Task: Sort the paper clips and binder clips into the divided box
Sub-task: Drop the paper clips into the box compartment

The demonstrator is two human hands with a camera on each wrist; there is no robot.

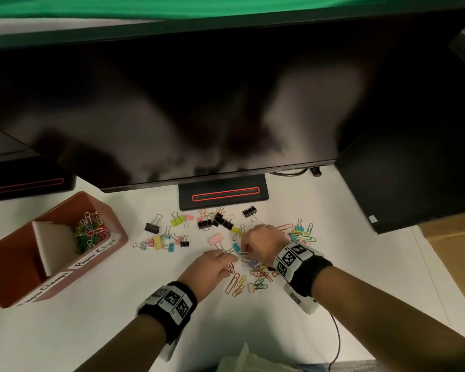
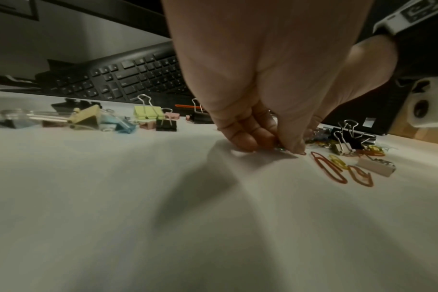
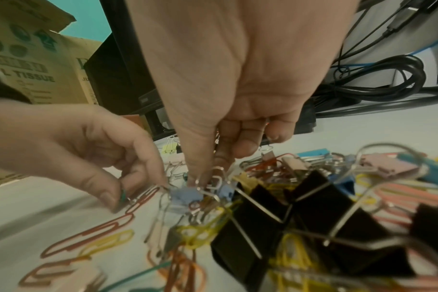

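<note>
Tangled wire in a mixed pile: a lifted paper clip could drag a binder clip along.
Left hand [image 1: 212, 267] pinches a paper clip [image 3: 143, 197] at the pile [image 1: 253, 267] near the table's [image 1: 118, 331] middle; right hand [image 1: 261, 244] has thumb and fingers closed in the tangle, though on which piece I cannot tell. Divided box [image 1: 113, 224] sits towards the left edge, paper clips already in its far compartment.

So the divided box [image 1: 97, 210] sits on the table [image 1: 118, 331] off to the left, with paper clips [image 1: 89, 232] piled in its far compartment. Binder clips [image 1: 215, 220] are scattered mid-table just in front of the monitor stand [image 1: 223, 193]. Both hands meet over a mixed pile [image 1: 255, 275] right of the box: left hand [image 1: 212, 267] on its near-left side, right hand [image 1: 263, 244] behind it.
</note>
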